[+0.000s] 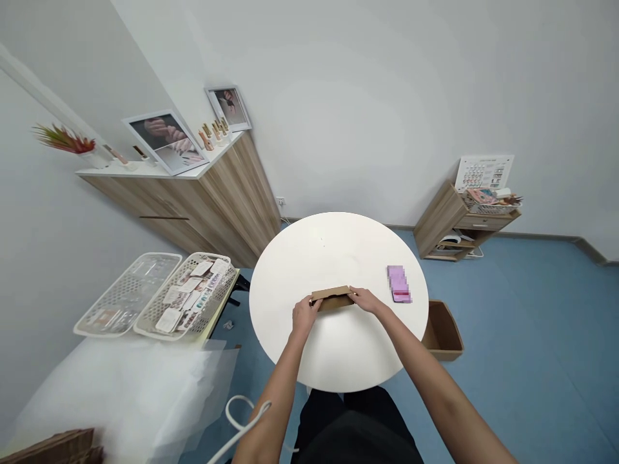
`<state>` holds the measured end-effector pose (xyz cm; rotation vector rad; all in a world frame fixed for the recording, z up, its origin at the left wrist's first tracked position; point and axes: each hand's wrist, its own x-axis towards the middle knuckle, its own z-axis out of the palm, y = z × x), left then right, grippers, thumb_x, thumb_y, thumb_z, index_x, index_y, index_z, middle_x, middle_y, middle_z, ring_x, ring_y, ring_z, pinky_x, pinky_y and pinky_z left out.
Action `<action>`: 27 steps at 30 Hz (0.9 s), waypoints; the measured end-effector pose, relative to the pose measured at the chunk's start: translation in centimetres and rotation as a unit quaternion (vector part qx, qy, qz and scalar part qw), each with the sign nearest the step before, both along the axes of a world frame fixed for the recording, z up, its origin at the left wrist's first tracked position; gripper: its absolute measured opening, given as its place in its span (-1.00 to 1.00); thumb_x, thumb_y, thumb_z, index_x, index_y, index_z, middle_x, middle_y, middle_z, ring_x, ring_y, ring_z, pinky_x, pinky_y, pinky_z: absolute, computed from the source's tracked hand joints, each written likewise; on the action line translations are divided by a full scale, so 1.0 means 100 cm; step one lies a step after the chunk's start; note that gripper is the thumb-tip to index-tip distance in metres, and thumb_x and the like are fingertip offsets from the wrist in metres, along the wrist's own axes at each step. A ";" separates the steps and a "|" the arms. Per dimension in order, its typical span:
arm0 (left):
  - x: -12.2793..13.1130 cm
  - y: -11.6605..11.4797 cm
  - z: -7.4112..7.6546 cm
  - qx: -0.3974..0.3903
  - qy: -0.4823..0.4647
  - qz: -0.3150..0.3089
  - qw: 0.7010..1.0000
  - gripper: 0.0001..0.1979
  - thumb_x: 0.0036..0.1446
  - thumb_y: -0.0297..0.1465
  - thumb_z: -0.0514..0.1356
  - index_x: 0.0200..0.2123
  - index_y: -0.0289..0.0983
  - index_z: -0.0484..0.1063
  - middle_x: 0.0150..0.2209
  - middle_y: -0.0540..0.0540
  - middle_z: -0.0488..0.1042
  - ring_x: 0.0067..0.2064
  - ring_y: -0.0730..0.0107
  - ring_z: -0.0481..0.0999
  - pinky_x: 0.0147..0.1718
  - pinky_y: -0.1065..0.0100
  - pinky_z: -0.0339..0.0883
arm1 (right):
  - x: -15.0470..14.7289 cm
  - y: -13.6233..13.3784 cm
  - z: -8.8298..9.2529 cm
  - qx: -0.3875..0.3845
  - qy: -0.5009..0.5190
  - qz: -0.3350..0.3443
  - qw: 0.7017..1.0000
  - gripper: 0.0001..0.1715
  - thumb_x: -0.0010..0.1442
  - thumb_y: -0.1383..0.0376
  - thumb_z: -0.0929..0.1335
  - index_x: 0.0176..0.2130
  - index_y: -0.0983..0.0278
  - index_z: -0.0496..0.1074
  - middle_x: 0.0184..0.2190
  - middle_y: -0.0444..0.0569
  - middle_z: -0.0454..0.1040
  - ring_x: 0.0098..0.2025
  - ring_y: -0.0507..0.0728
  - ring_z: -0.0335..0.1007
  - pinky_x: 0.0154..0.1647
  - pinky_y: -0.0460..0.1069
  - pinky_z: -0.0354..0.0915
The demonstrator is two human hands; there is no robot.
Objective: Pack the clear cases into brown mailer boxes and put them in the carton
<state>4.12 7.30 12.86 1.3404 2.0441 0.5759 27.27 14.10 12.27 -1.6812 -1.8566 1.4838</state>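
Observation:
Over the round white table (338, 361), a small brown cardboard box (333, 301) is held between both hands, with a dark gap showing along its near side between flap and body. My left hand (304, 314) grips its left end, and the fingers close around that corner. At the opposite end, my right hand (363, 299) pinches the right corner. What lies inside the box cannot be made out. To the right of my right hand lies a flat pink-purple item (399, 283), partly blurred by pixels.
Left of the table, two white plastic baskets (162, 317) hold cards and clear packets, beside translucent sheeting (111, 380). A brown bin (442, 332) stands at the table's right edge. Behind are a wooden cabinet (227, 193) and a small shelf unit (438, 222). A white cable (242, 425) loops near my left forearm.

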 end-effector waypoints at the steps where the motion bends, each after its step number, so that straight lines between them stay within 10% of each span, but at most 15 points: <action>1: -0.002 0.007 0.001 -0.008 0.008 -0.004 1.000 -0.75 0.16 -0.18 0.19 -0.20 -0.18 0.54 -0.28 -0.14 0.58 -0.14 0.10 0.54 -0.15 0.27 0.32 | -0.002 0.007 0.002 -0.028 0.005 -0.010 1.000 -0.69 0.16 0.16 0.34 -0.09 0.16 0.49 -0.13 0.00 0.52 -0.18 0.18 0.43 -0.15 0.03 0.34; 8: -0.015 0.052 0.001 -0.021 0.008 0.017 1.000 -0.80 0.13 -0.22 0.20 -0.27 -0.19 0.54 -0.19 -0.14 0.58 -0.01 0.13 0.49 -0.09 0.32 0.27 | -0.016 0.048 0.019 -0.155 0.051 -0.033 0.986 -0.72 0.15 0.13 0.36 -0.21 0.27 0.46 -0.11 0.12 0.47 -0.18 0.18 0.44 -0.31 0.04 0.47; 27: -0.045 0.085 -0.011 -0.051 -0.111 0.012 0.992 -0.79 0.10 -0.44 0.20 -0.18 -0.27 0.54 -0.15 -0.12 0.59 -0.25 0.37 0.59 -0.26 0.42 0.44 | -0.017 0.080 0.003 -0.144 0.088 -0.025 0.985 -0.85 0.08 0.31 0.41 -0.30 0.35 0.53 -0.17 0.06 0.53 -0.34 0.06 0.46 -0.37 -0.05 0.48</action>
